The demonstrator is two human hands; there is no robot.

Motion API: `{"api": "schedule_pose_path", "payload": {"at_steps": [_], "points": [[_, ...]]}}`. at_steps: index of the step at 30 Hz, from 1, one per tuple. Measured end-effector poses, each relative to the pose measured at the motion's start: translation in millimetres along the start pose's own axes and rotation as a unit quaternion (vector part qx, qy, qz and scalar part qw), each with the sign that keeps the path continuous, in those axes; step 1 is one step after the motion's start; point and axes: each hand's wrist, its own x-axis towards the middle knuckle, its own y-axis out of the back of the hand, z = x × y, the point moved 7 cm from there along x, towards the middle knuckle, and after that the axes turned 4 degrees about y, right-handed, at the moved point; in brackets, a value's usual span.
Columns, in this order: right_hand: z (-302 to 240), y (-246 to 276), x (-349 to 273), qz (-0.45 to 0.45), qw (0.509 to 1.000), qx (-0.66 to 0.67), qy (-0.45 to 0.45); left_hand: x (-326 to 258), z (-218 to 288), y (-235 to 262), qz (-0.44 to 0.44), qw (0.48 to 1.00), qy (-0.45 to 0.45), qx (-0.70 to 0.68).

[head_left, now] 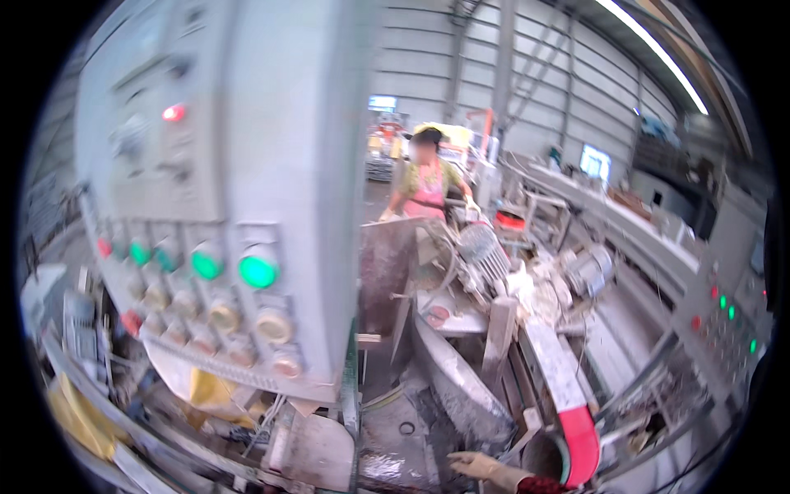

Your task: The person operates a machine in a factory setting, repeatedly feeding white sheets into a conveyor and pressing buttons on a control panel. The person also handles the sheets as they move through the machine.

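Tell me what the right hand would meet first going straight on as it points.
The right hand would probably meet the wet surface to its left first, though depth is unclear.

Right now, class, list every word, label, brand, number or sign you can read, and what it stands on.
No text can be read.
Left cabinet: any markings are too blurred.
Right cabinet: any markings are too small and blurred.
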Motion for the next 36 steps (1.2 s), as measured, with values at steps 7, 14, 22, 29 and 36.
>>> {"api": "schedule_pose_path", "payload": {"at_steps": [7, 14, 22, 29, 36], "points": [[-45.0, -24.6, -23.0, -0.108, 0.972, 0.206, -0.033, 8.4, 16.4, 32.7, -0.097, 0.991, 0.089, 0.002], [72.9, -52.5, -21.8, -0.192, 0.899, 0.375, -0.120, -4.3, 13.1, 9.5, -0.116, 0.991, 0.057, -0.041], [176.7, -49.0, -22.9, -0.128, 0.966, 0.054, -0.217, -9.9, 31.3, 24.7, -0.104, 0.993, 0.020, -0.047], [164.5, -57.2, -3.3, -0.054, 0.990, -0.110, -0.062, -22.2, 40.9, 56.5, 0.013, 0.996, -0.085, -0.035], [103.3, -59.1, -47.5, 0.060, 0.992, 0.049, -0.101, -33.2, 92.7, 90.6, 0.106, 0.966, -0.222, -0.079]]}}
